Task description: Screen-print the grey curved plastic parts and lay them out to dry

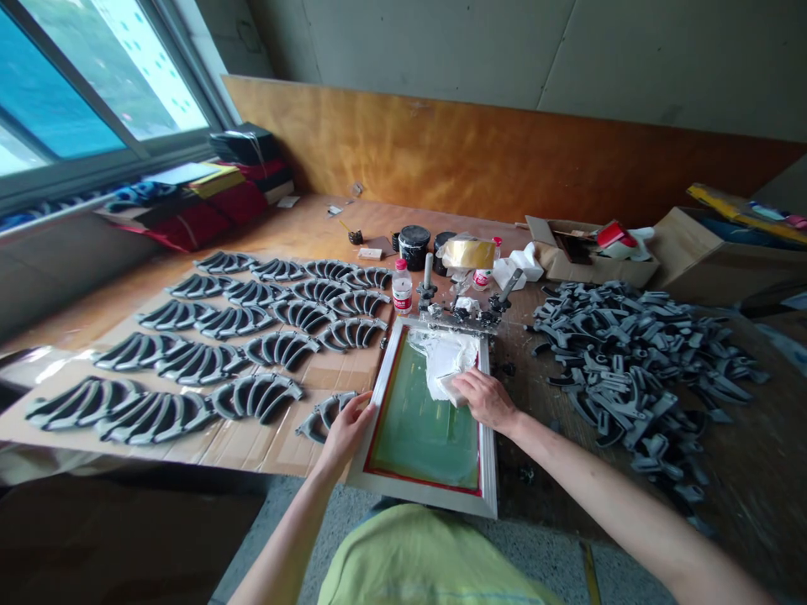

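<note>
A framed screen with green mesh and a pale frame lies in front of me, its far end at a metal clamp fixture. White paste is smeared over the mesh's far part. My right hand is closed on a small whitish pad against the mesh, beside the white paste. At the frame's left edge, my left hand has its fingers on the rim; their grip underneath is hidden. Just left of that hand sits a curved grey part.
Rows of curved grey parts cover cardboard at the left. A heap of loose grey parts lies right. Behind the screen are a red-capped bottle, black tubs and a tape roll. Cardboard boxes stand back right.
</note>
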### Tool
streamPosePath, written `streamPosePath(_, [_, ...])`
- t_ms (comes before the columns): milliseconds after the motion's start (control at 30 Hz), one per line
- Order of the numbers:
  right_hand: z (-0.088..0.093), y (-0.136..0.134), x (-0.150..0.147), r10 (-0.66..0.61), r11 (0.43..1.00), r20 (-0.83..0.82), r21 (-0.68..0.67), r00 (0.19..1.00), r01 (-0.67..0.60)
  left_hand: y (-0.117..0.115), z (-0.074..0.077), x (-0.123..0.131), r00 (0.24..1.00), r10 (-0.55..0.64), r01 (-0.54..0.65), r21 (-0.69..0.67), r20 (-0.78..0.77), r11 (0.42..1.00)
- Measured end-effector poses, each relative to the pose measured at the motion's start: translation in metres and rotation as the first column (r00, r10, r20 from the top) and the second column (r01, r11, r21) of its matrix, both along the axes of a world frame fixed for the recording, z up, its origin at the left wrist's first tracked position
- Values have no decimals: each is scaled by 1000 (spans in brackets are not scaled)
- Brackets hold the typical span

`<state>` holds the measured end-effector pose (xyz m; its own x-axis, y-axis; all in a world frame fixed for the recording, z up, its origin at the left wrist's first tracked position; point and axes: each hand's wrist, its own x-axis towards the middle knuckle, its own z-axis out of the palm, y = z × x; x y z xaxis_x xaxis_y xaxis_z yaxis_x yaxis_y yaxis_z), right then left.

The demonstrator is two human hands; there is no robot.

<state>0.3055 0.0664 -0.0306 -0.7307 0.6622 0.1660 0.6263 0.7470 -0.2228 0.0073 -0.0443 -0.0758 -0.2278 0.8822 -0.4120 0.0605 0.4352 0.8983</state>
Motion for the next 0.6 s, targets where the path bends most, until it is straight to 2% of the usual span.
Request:
streamPosePath(67, [5,6,4,-11,999,-45,-40,999,9,1,5,0,1000,-2,2,-8,15,1000])
streamPosePath(167, [24,42,-4,-144,986,-125,-100,982,132,2,24,0,997,-19,21,-26,68,999])
streamPosePath(300, [48,93,-19,-345,934,-88,-125,934,333,5,68,-4,991,-38,44,-38,128,998])
streamPosePath(400, [59,110,-7,-466,885,-130,-38,875,465,15,103,-8,997,-25,21,59,73,998])
streamPosePath(500, [55,107,28,-577,797,-304,-5,758,604,36,129,-5,992,-10,-15,202,125,979])
streamPosePath(567, [39,94,49,-640,751,-335,-77,692,656,56,144,1,976,-16,-61,341,218,938])
streamPosePath(600, [28,84,55,-651,749,-317,-120,690,651,67,152,5,969,-11,-91,399,246,912])
